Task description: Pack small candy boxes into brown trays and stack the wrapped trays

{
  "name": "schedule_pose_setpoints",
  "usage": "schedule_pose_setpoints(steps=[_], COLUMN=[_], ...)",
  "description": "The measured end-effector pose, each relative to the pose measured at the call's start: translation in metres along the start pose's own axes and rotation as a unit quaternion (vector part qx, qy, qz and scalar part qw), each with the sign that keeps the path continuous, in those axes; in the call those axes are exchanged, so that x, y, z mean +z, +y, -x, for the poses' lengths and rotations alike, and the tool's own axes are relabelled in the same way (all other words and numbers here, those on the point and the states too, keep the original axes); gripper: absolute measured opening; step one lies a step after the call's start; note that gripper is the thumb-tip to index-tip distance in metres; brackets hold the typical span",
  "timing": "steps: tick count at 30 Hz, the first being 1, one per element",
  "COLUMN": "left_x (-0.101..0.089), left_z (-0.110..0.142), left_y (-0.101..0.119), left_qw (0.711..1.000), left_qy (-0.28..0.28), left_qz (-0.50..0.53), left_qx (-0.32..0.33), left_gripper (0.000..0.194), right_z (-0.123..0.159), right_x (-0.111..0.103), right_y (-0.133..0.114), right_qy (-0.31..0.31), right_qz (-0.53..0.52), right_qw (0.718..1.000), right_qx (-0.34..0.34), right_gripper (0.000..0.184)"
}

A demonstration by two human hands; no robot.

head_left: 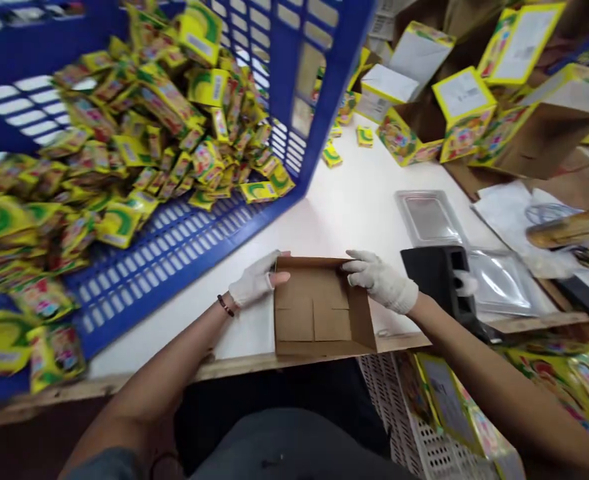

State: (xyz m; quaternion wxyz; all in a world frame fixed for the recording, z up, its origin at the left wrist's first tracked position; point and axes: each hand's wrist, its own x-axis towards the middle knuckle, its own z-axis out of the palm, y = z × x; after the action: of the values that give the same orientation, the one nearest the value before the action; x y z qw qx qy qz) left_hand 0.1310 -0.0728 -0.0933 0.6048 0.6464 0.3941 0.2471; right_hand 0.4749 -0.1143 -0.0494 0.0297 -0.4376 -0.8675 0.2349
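Note:
An open brown cardboard box sits at the near edge of the white table, empty inside. My left hand, in a white glove, grips the box's far left corner, thumb over the rim. My right hand, also gloved, holds the far right corner with its fingers curled on the rim. A big blue plastic crate, tipped on its side at the left, is full of several small yellow-green sachets.
A black holder stands right of the box, with clear plastic trays behind it. Printed yellow cartons are stacked at the back right. Loose sachets lie on the table. A white basket of cartons sits below the table edge.

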Motion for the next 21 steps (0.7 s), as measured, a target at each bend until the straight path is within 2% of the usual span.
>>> schedule_pose_setpoints(steps=[3, 5, 7, 9, 11, 13, 16, 18, 21], left_x=[-0.008, -0.015, -0.031, -0.055, -0.081, -0.106, -0.139, -0.161, -0.186], left_z=[0.067, 0.097, 0.112, 0.112, 0.100, 0.077, 0.033, 0.002, -0.044], left_y=[-0.009, -0.015, -0.016, -0.011, 0.001, 0.018, 0.045, 0.059, 0.076], left_qw=[0.995, 0.982, 0.959, 0.926, 0.896, 0.866, 0.828, 0.815, 0.800], left_qy=[0.080, 0.150, 0.207, 0.252, 0.292, 0.329, 0.372, 0.389, 0.375], left_qz=[-0.067, -0.115, -0.195, -0.278, -0.333, -0.375, -0.418, -0.431, -0.469], left_qx=[0.007, 0.016, 0.018, 0.028, 0.038, 0.035, 0.020, 0.009, -0.008], left_gripper=[0.079, 0.071, 0.062, 0.056, 0.052, 0.051, 0.053, 0.057, 0.069], right_z=[-0.016, -0.021, -0.025, -0.029, -0.032, -0.034, -0.034, -0.034, -0.034], right_x=[-0.008, -0.018, -0.026, -0.026, -0.016, 0.005, 0.042, 0.062, 0.081], right_y=[-0.019, -0.028, -0.039, -0.058, -0.084, -0.113, -0.148, -0.158, -0.158], right_qy=[-0.030, -0.038, -0.046, -0.048, -0.038, -0.036, -0.104, -0.146, -0.132], right_qz=[0.041, 0.056, 0.076, 0.091, 0.085, 0.066, 0.058, 0.044, 0.010], right_qw=[0.999, 0.998, 0.996, 0.994, 0.994, 0.995, 0.991, 0.987, 0.991], right_qx=[-0.013, -0.019, -0.025, -0.034, -0.051, -0.067, -0.060, -0.048, -0.022], right_gripper=[0.032, 0.039, 0.043, 0.040, 0.036, 0.036, 0.036, 0.033, 0.036])
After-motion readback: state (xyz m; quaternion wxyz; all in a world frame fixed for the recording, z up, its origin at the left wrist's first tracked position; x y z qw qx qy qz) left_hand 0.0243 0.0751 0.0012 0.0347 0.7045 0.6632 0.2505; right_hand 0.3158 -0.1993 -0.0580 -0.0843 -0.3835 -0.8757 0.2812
